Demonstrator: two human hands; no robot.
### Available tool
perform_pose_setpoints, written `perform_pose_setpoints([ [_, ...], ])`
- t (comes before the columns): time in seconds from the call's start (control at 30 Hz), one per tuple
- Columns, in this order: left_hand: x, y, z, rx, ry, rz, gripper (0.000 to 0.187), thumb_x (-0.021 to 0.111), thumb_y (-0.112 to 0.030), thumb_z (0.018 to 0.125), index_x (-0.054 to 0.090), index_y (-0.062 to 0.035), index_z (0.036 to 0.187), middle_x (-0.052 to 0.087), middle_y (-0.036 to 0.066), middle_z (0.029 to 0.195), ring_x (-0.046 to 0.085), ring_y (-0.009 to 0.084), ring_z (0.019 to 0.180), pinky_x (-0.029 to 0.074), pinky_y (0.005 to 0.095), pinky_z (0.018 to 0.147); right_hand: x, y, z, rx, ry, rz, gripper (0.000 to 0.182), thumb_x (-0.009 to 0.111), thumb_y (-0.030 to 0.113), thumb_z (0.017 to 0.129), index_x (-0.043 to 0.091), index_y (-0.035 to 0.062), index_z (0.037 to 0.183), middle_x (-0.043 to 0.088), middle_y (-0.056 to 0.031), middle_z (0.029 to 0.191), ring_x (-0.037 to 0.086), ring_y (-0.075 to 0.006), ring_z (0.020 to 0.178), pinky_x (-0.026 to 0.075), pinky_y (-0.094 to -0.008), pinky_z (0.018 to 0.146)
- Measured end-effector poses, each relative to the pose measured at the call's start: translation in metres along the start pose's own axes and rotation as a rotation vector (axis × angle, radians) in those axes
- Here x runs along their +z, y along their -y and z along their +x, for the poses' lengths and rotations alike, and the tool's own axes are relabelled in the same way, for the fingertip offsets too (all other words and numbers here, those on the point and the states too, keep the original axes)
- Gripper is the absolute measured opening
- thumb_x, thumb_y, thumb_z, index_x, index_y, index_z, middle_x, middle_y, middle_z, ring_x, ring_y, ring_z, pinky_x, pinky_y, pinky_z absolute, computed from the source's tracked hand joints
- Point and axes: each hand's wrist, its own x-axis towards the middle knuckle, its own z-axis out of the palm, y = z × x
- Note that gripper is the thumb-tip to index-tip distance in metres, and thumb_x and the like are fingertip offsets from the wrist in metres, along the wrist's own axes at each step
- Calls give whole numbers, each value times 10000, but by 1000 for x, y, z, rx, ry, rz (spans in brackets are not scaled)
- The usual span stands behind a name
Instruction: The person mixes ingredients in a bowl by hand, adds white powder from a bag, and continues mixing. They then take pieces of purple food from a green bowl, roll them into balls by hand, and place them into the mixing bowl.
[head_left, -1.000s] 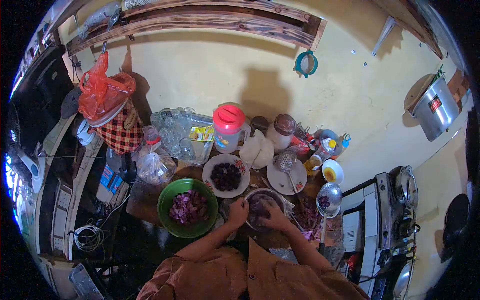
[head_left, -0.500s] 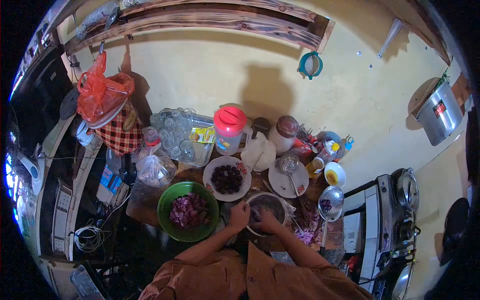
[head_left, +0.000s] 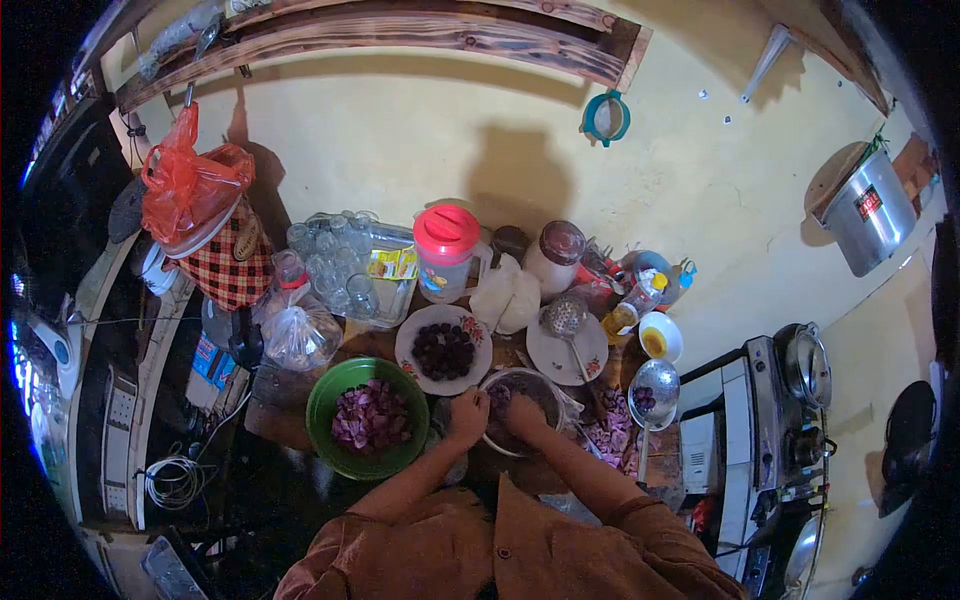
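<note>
My right hand (head_left: 523, 414) reaches into a round pot (head_left: 555, 392) at the front middle of the table; its fingertips are hidden among the pot's contents. My left hand (head_left: 468, 416) is closed beside the pot's left rim, and what it holds, if anything, is too small to name. To its left stands a green bowl (head_left: 318, 430) of purple chunks (head_left: 372, 412). Behind the hands a flowered plate (head_left: 478, 340) bears dark round balls (head_left: 443, 352). Chopped purple pieces (head_left: 612, 437) lie to the right of the pot.
A skimmer (head_left: 656, 385) lies at the right, near a white bowl (head_left: 668, 335). Another plate (head_left: 590, 365) holds a slotted spoon (head_left: 565, 318). Behind are a red-lidded jug (head_left: 446, 255), a jar (head_left: 553, 265) and a tray of glasses (head_left: 395, 300). A stove (head_left: 765, 400) stands right.
The view has shifted slightly, moving the scene a little to the left. My left hand is slightly lower beside the pot, and my right hand has moved a little within it.
</note>
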Motion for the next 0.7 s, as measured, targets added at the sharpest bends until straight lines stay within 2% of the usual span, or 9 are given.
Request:
perform_pose_setpoints([
  [0.07, -2, -3, 4, 77, -54, 15, 230, 528, -169, 825, 487, 39, 737, 493, 238, 640, 518, 431, 637, 386, 421, 526, 3, -7, 7, -33, 16, -14, 410, 633, 249, 732, 504, -55, 974, 600, -257, 805, 602, -407, 815, 494, -456, 694],
  [0.17, -4, -7, 2, -35, -13, 8, 246, 524, -178, 832, 475, 35, 719, 486, 236, 632, 512, 415, 611, 381, 416, 527, -41, 20, -29, 222, -186, 273, 480, 641, 249, 720, 492, -94, 1021, 590, -287, 839, 584, -429, 848, 475, -455, 746],
  [0.23, -5, -3, 3, 0, -21, 46, 258, 518, -196, 839, 470, 29, 721, 482, 234, 629, 504, 403, 593, 381, 421, 537, -38, 10, -45, -213, -562, 39, 597, 663, 268, 701, 441, -109, 1108, 580, -316, 874, 576, -435, 862, 455, -442, 791],
  [0.27, -3, -2, 2, 0, -18, 48, 258, 518, -196, 839, 470, 29, 721, 482, 234, 629, 504, 403, 593, 381, 421, 537, -42, 1, -48, -210, -562, 41, 597, 663, 268, 701, 441, -109, 1108, 580, -316, 874, 576, -435, 862, 455, -442, 791],
  [0.33, -2, -5, 2, -18, 23, 57, 256, 512, -207, 841, 476, 25, 739, 483, 235, 635, 497, 418, 603, 385, 432, 552, -73, 0, -62, -349, 218, 252, 708, 701, 289, 669, 386, -101, 1169, 537, -327, 993, 540, -418, 944, 417, -425, 855],
  [0.43, -8, -12, 1, 2, 102, 64, 260, 509, -209, 841, 474, 28, 742, 484, 245, 644, 503, 429, 631, 385, 444, 558, -119, 25, -74, -81, 242, 303, 767, 730, 309, 642, 365, -61, 1207, 462, -296, 1126, 459, -413, 1059, 391, -439, 888],
  [0.47, -6, -9, 1, -1, 101, 65, 260, 509, -209, 841, 474, 28, 742, 484, 245, 644, 503, 429, 631, 385, 444, 558, -106, 19, -68, -82, 245, 303, 767, 730, 309, 642, 365, -61, 1207, 462, -296, 1126, 459, -413, 1059, 391, -439, 888],
  [0.53, 2, 2, 0, 74, 19, 71, 254, 508, -203, 840, 476, 26, 735, 488, 249, 639, 511, 430, 636, 387, 452, 552, -58, 0, -44, -185, -99, 134, 806, 745, 315, 618, 361, -46, 1227, 415, -250, 1180, 404, -419, 1104, 404, -462, 866],
  [0.7, 2, -4, -1, 28, 25, 43, 249, 506, -198, 840, 477, 23, 728, 487, 249, 625, 513, 433, 619, 390, 453, 535, 7, 5, -13, -65, -227, -134, 695, 685, 258, 681, 359, -45, 1215, 453, -237, 1135, 440, -398, 1082, 454, -473, 782],
])
